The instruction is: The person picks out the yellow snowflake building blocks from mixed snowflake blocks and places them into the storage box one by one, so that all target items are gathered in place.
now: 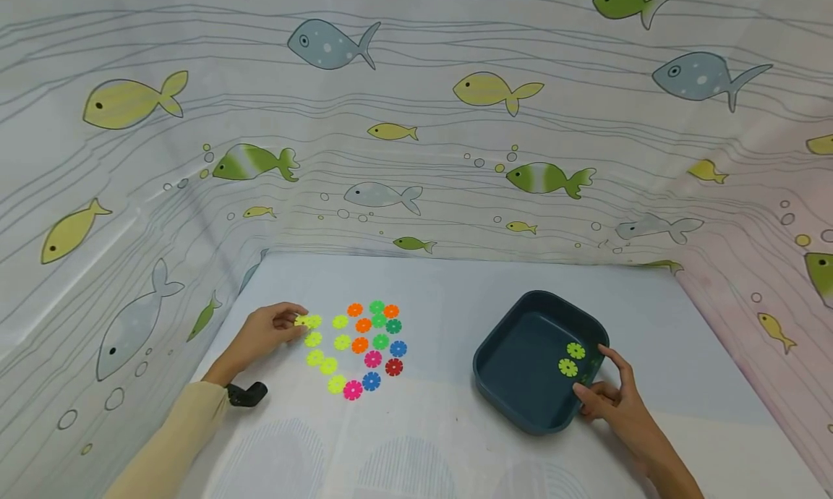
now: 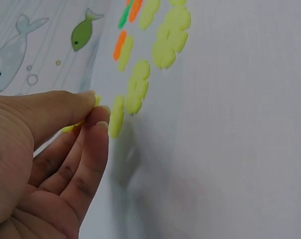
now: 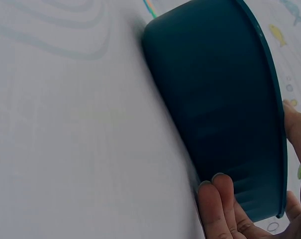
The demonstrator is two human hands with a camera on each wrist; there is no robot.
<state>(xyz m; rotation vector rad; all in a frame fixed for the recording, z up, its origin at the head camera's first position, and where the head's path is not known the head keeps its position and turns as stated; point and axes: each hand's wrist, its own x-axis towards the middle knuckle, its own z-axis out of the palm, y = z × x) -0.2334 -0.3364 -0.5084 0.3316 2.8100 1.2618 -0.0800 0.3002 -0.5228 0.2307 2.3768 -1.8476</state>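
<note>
My left hand [image 1: 265, 333] pinches a yellow snowflake disc [image 1: 301, 321] between thumb and fingertips, at the left edge of a group of discs. In the left wrist view the fingers hide most of that disc, and more yellow discs [image 2: 138, 87] lie just past the fingertips. On the right, a dark teal square basin [image 1: 520, 361] has two yellow discs [image 1: 568, 367] inside, near its right wall. My right hand [image 1: 618, 405] grips the basin's right corner, thumb at the rim; the right wrist view shows two fingertips [image 3: 212, 199] against its outer side.
Several loose discs lie on the white table: yellow ones to the left, then orange [image 1: 360, 345], green [image 1: 379, 320], pink [image 1: 353, 390], blue [image 1: 398, 348] and dark red [image 1: 393, 367] ones. A fish-patterned sheet [image 1: 442, 173] walls the table's back and sides.
</note>
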